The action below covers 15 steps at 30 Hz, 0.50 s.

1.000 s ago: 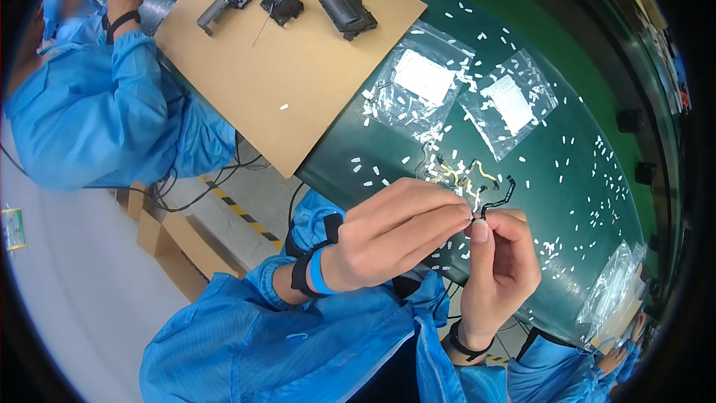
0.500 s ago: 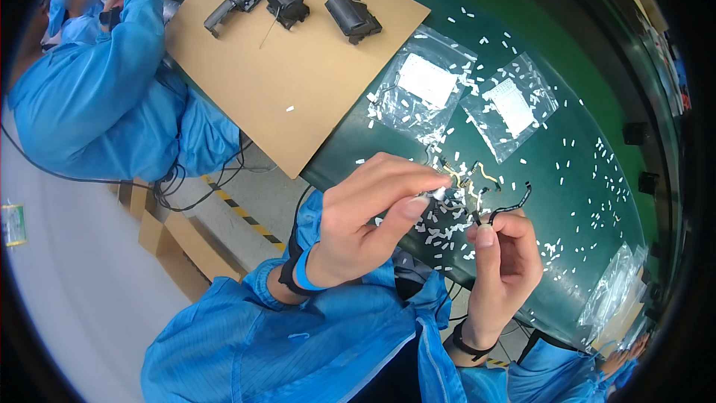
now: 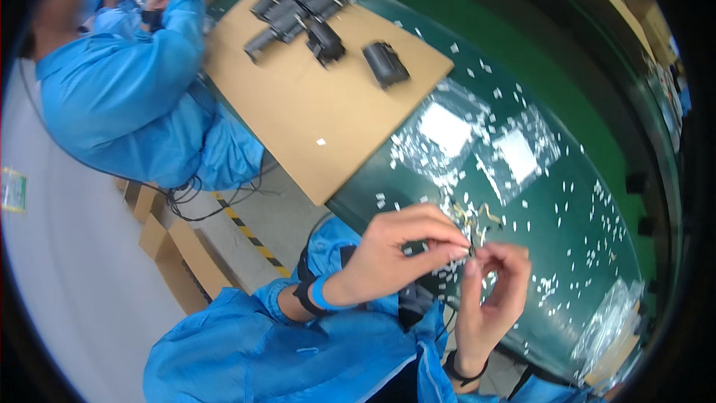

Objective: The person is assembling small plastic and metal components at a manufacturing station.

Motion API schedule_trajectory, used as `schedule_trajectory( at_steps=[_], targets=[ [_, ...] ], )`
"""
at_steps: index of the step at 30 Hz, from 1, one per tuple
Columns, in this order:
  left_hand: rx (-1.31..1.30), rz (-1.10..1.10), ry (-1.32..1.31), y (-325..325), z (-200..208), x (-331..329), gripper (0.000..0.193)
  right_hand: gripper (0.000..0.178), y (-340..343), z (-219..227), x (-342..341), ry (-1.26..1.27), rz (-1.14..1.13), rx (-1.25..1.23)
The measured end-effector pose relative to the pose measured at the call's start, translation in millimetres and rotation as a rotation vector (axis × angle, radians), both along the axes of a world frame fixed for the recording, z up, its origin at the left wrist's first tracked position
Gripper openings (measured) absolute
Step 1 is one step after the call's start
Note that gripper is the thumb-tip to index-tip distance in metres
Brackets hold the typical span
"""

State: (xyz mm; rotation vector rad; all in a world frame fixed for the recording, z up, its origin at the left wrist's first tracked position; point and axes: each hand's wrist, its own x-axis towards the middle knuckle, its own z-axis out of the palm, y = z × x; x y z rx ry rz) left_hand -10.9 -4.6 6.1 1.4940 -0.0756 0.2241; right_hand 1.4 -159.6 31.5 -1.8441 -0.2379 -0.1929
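My left hand and my right hand meet fingertip to fingertip over the near part of the green table. The right thumb and forefinger pinch a short black cable, mostly hidden behind the fingers. Pressed against the same spot, the left thumb and forefinger are also pinched, and what lies between them is blurred. Just beyond the fingertips is a loose cluster of thin yellow and dark wires on the table. Many tiny white pieces lie scattered around it.
Two clear plastic bags with white labels lie beyond my hands. Brown cardboard at the far left carries black plastic parts. Clear bags are heaped at the right. A person in blue sits at the left.
My hands have come together; before, they were apart, the left pinching a small white piece and the right a black cable. The view has shifted, so the table appears lower.
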Motion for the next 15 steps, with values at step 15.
schedule_trajectory(
  at_steps=[15],
  targets=[
    [0.918,0.355,-0.166,100.8,29.2,76.5,0.064,0.007,-5.6,3.6,-2.6,-0.011,0.021,-0.139]
  ],
)
